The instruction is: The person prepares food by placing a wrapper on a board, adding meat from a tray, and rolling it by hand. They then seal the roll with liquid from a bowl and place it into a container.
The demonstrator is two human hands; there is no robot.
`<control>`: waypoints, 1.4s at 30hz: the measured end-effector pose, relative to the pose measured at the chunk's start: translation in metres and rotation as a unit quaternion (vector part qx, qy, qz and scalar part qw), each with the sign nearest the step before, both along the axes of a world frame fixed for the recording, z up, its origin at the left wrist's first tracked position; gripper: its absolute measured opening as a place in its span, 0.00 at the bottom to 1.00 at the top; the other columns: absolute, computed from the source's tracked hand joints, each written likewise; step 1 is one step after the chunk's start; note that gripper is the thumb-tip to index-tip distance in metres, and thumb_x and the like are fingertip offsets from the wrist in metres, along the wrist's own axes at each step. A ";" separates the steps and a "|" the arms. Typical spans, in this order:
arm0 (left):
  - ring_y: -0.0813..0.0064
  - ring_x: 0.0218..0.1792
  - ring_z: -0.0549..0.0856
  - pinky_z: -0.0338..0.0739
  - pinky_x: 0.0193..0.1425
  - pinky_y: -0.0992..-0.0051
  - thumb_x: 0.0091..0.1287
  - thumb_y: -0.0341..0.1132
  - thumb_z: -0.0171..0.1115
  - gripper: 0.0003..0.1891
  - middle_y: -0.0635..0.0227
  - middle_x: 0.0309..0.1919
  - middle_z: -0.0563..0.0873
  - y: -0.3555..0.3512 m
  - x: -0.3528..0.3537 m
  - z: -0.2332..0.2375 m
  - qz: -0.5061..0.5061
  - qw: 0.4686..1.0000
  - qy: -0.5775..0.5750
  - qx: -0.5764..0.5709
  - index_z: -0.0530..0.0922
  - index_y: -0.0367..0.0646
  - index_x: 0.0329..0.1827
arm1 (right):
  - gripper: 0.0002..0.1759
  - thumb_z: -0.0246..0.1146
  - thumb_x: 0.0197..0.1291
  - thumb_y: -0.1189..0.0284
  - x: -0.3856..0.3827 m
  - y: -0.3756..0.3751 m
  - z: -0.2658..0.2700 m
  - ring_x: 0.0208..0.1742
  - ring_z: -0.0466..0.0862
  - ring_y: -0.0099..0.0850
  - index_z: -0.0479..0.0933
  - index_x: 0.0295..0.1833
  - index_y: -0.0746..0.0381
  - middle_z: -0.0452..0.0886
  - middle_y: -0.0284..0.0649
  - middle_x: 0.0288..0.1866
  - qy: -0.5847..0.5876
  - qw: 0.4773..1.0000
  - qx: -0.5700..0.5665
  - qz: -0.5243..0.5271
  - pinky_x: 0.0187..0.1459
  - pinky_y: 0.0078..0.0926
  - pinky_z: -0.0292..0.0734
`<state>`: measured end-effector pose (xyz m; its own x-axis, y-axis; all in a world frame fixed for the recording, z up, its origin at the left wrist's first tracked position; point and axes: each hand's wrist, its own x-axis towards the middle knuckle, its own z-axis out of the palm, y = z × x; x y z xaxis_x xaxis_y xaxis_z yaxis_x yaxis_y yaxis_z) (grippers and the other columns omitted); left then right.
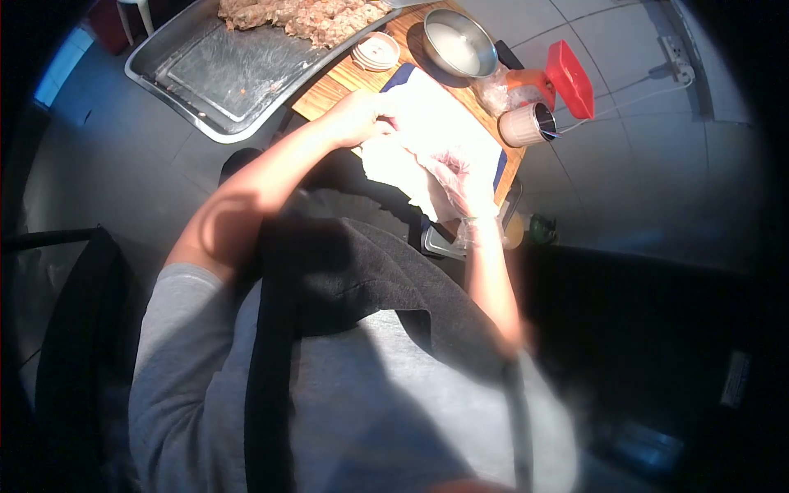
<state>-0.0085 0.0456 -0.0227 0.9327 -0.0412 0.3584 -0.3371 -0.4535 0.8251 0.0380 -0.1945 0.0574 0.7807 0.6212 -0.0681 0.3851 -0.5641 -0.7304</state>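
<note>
My bare left hand [359, 120] pinches the upper left part of a thin white sheet [390, 168], which hangs down over the near table edge. In a clear plastic glove, my right hand [465, 182] has its fingers curled on the sheet's right side. Under both hands lies a white surface with dark blue edges [500, 168], washed out by bright sunlight. That glare hides the fingertips and whether the sheet is cloth or something else.
A large metal tray [177, 115] holds a chunky meat mixture [304, 18]. On the wooden table [316, 100] stand small round white dishes [376, 52], a metal bowl [460, 45] of whitish contents and a ridged cup [522, 126]. A red plastic container [569, 80] is beyond.
</note>
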 end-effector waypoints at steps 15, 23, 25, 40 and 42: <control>0.63 0.44 0.86 0.81 0.49 0.65 0.60 0.38 0.70 0.16 0.59 0.41 0.86 -0.010 0.001 0.025 0.022 0.993 0.033 0.109 0.78 0.43 0.48 | 0.17 0.70 0.56 0.66 -0.009 0.025 0.004 0.39 0.84 0.32 0.84 0.51 0.60 0.85 0.38 0.36 -0.142 0.988 -0.023 0.057 0.46 0.31 0.78; 0.64 0.41 0.86 0.81 0.45 0.66 0.56 0.37 0.72 0.12 0.63 0.39 0.85 -0.030 0.014 0.027 0.001 0.987 -0.051 0.150 0.84 0.44 0.40 | 0.18 0.73 0.55 0.70 0.031 -0.016 -0.040 0.44 0.83 0.28 0.83 0.52 0.62 0.86 0.36 0.41 -0.089 0.995 0.017 0.036 0.47 0.28 0.78; 0.63 0.42 0.85 0.80 0.46 0.65 0.56 0.37 0.72 0.11 0.63 0.39 0.85 -0.036 0.010 0.031 0.006 0.993 -0.057 0.103 0.84 0.45 0.41 | 0.16 0.72 0.55 0.68 0.022 -0.019 -0.019 0.44 0.85 0.28 0.84 0.49 0.62 0.87 0.41 0.41 -0.012 0.995 0.096 0.012 0.48 0.28 0.79; 0.64 0.48 0.83 0.78 0.53 0.64 0.57 0.38 0.71 0.18 0.62 0.44 0.85 -0.079 0.019 0.029 -0.006 0.996 0.081 -0.037 0.81 0.47 0.51 | 0.23 0.73 0.51 0.63 0.024 -0.026 -0.028 0.49 0.83 0.36 0.84 0.53 0.60 0.83 0.45 0.46 -0.128 0.980 -0.155 -0.010 0.54 0.30 0.77; 0.64 0.48 0.83 0.78 0.53 0.64 0.58 0.35 0.70 0.15 0.62 0.44 0.85 -0.080 0.019 0.032 -0.004 0.996 0.076 -0.035 0.81 0.46 0.49 | 0.17 0.69 0.56 0.68 0.019 -0.032 -0.022 0.41 0.85 0.36 0.83 0.51 0.60 0.84 0.43 0.39 -0.126 0.991 -0.032 0.028 0.46 0.30 0.79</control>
